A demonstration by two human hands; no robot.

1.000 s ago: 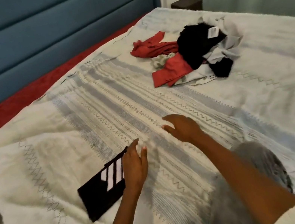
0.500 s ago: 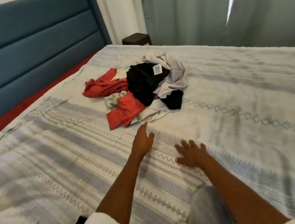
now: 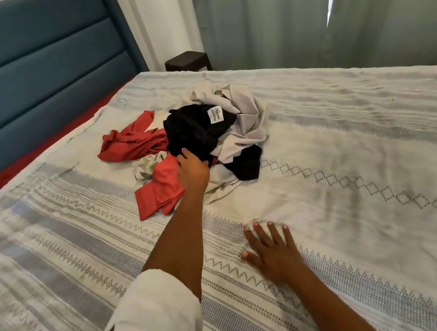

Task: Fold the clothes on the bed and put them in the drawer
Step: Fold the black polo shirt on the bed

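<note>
A loose pile of clothes lies in the middle of the bed point(image 3: 356, 158). In it are a black garment point(image 3: 190, 129) with a white label, red garments point(image 3: 158, 193) at the left and front, and a pale grey garment point(image 3: 245, 111) at the back right. My left hand point(image 3: 192, 170) is stretched out to the front of the pile, between the red cloth and the black one, its fingers curled into the lower edge of the black garment. My right hand point(image 3: 273, 249) rests flat on the bedspread nearer to me, fingers spread, holding nothing.
A blue padded headboard point(image 3: 21, 83) runs along the left, with a strip of red sheet point(image 3: 9, 176) below it. A small dark side table point(image 3: 187, 61) stands past the far corner of the bed. Grey-green curtains point(image 3: 271, 10) hang behind.
My view has swung from the folded black piece with white stripes toward the pile. My left hand moved forward and reached the clothes; my right hand stays flat on the bedspread.
</note>
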